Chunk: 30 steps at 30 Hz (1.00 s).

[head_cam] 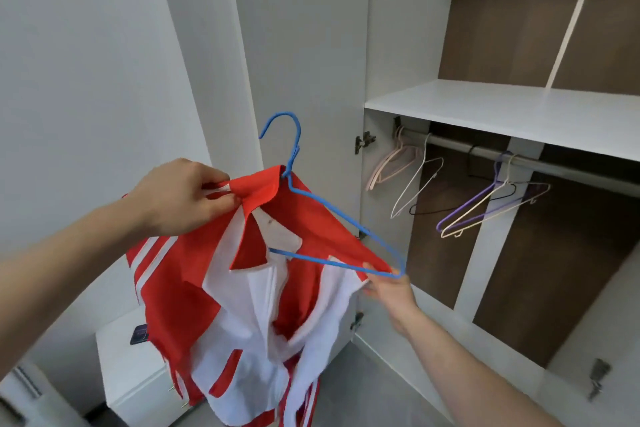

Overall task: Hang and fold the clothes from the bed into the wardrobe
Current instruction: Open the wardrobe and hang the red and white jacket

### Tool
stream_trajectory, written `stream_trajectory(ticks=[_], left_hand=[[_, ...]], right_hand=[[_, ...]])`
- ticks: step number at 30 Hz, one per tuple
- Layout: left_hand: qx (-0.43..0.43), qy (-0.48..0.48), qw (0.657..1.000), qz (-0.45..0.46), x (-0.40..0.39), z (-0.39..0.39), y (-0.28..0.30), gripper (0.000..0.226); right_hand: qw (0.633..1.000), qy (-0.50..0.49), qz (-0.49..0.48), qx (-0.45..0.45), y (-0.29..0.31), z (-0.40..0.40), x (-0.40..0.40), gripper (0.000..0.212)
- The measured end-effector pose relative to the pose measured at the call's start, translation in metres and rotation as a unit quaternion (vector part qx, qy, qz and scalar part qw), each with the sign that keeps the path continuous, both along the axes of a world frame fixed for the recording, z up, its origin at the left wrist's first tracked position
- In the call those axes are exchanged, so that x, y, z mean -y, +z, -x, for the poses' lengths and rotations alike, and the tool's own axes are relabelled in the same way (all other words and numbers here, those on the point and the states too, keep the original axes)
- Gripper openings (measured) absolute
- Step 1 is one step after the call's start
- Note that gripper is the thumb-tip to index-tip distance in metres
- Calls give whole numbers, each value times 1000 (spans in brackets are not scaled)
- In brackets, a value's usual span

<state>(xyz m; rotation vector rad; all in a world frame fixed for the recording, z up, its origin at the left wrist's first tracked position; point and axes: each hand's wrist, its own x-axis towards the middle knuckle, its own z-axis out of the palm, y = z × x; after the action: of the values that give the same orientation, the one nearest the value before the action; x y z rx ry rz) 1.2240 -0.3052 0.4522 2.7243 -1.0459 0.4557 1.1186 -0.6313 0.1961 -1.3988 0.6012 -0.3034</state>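
Red-white jacket (pixel 214 291), thin blue wire hanger (pixel 346 218), hands pinching

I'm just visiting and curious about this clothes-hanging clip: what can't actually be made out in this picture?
All in the head view:
- Blue hanger: its left shoulder is hidden inside the red and white jacket.
- Jacket hem: cut off by the bottom edge.
- Rail: runs out past the right edge, so its full length is unseen.
- Dark item on the white cabinet: partly behind the jacket, too small to identify.
- Bed: not in view.
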Motion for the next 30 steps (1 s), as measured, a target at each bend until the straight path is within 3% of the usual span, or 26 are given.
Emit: stream_trajectory(ticks=[4, 7, 11, 13, 15, 17, 18, 20, 22, 23, 24, 26, 30], left_hand=[[-22, 0, 998, -63, -18, -9, -25, 37], [-12, 14, 999, -32, -17, -17, -42, 41], [-25, 55, 998, -28, -6, -27, -50, 46], [-53, 51, 997, 7, 7, -27, -51, 35], [-77, 26, 995, 63, 20, -27, -51, 30], [-86, 8, 992, 94, 35, -23, -50, 29], [-89, -1, 990, 107, 41, -22, -49, 28], [-92, -22, 985, 143, 54, -18, -47, 26], [-97, -31, 981, 162, 65, -16, -45, 20], [-98, -34, 982, 160, 70, -16, -44, 18], [-95, -40, 983, 155, 77, -16, -45, 18], [-93, -50, 984, 144, 89, -15, -45, 16], [-106, -56, 985, 125, 112, -17, -43, 15]], right_hand=[[996, -29, -16, 84, 90, -12, 54, 17], [988, -9, 15, 152, 161, -9, 54, 19], [959, 150, 82, 226, 226, 22, 11, 23], [910, 331, 179, 173, 229, 40, -23, 20], [817, 474, 325, 49, 218, 56, -51, 8], [744, 494, 449, -28, 205, 64, -58, 14], [737, 482, 472, -39, 203, 67, -54, 22], [798, 423, 428, -15, 207, 70, -35, 20], [875, 276, 390, 74, 217, 72, -7, 10], [891, 190, 394, 119, 220, 72, 9, 12], [889, 117, 420, 140, 221, 73, 26, 18], [862, 50, 493, 101, 215, 76, 56, 32], [872, 168, 457, -47, 195, 90, 79, 25]])
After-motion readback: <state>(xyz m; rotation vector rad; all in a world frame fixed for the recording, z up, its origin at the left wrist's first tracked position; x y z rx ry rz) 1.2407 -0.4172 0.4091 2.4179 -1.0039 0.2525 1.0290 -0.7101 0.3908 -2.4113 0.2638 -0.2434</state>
